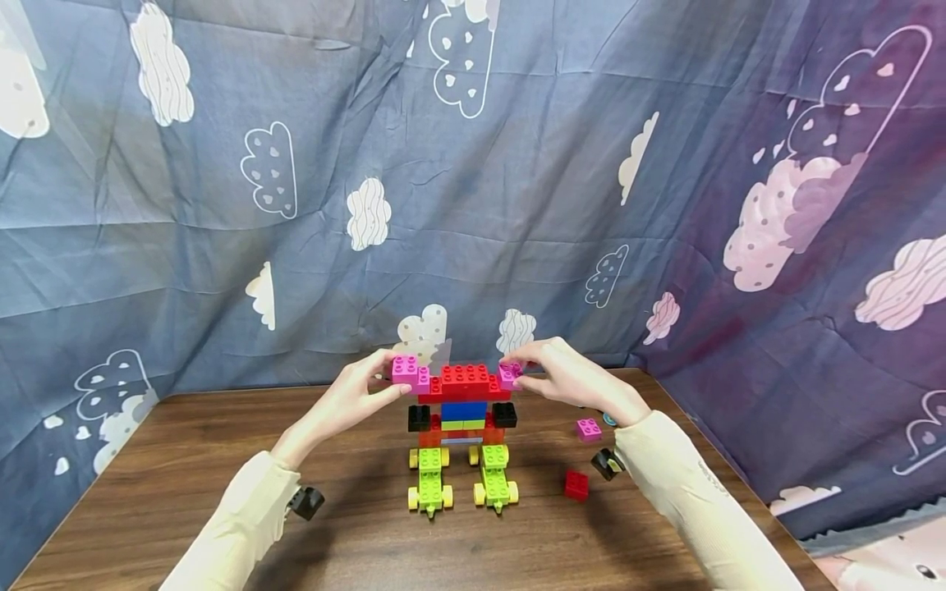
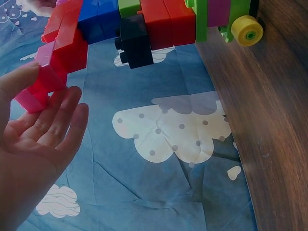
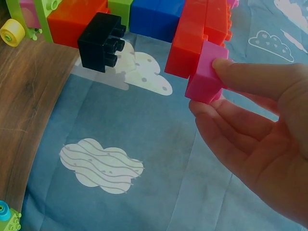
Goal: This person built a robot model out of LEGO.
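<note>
The left hand's fingertips (image 1: 384,361) are pinching a pink brick (image 1: 410,372) at the left end of the red top bar (image 1: 464,380), just left of frame centre in the head view; in the left wrist view the thumb is lying on that brick (image 2: 36,84) while the other fingers are curling loosely beneath it. The right hand's fingertips (image 1: 517,361) are gripping a second pink brick (image 1: 508,375) at the bar's right end, and the right wrist view shows thumb and forefinger clamping it (image 3: 206,79) against the red bricks. Whether either pink brick is fully seated cannot be told. The block figure (image 1: 461,435) is standing on two narrow lime wheeled bases (image 1: 430,484), so uneven downward pressure from either side is likely to be rolling or tipping it on the wooden table (image 1: 185,492), and a skewed push could be splitting the red bar from the blue brick (image 1: 463,410) below. Both wrists are hovering level with the top of the figure, the left hand (image 1: 355,394) and right hand (image 1: 569,382) facing each other, cream sleeves running to the lower corners. A loose pink brick (image 1: 588,428) and a loose red brick (image 1: 576,484) are lying right of the figure.
</note>
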Demonstrator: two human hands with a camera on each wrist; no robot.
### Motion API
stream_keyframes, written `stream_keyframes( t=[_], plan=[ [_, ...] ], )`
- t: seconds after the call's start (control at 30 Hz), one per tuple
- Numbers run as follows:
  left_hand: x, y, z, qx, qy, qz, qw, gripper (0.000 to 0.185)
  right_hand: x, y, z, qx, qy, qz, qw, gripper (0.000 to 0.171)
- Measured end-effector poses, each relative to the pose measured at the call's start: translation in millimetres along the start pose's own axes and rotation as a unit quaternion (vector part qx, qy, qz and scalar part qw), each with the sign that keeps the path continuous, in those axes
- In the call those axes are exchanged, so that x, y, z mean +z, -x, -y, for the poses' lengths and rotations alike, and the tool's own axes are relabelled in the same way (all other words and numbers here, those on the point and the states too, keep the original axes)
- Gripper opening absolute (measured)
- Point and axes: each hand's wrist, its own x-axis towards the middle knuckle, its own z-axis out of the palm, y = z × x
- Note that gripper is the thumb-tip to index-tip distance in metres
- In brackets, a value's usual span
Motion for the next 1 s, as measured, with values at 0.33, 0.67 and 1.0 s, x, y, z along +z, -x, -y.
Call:
stream_keyframes(
  t=[0.33, 0.67, 1.0],
  plan=[
    [-0.1, -0.8, 0.2, 0.002, 0.005, 0.003, 1.0000, 0.043, -0.9, -2.2, 0.2, -0.010, -0.001, 0.003, 1.000, 0.023],
    [0.6, -1.0, 0.6, 0.001, 0.007, 0.004, 1.0000, 0.043, 0.0, -2.2, 0.9, -0.014, -0.007, 0.001, 1.000, 0.020],
    [0.2, -0.3, -1.2, -0.001, 0.005, 0.004, 1.0000, 0.043, 3.7, -0.5, 1.8, -0.016, 0.002, -0.021, 1.000, 0.021]
  ],
)
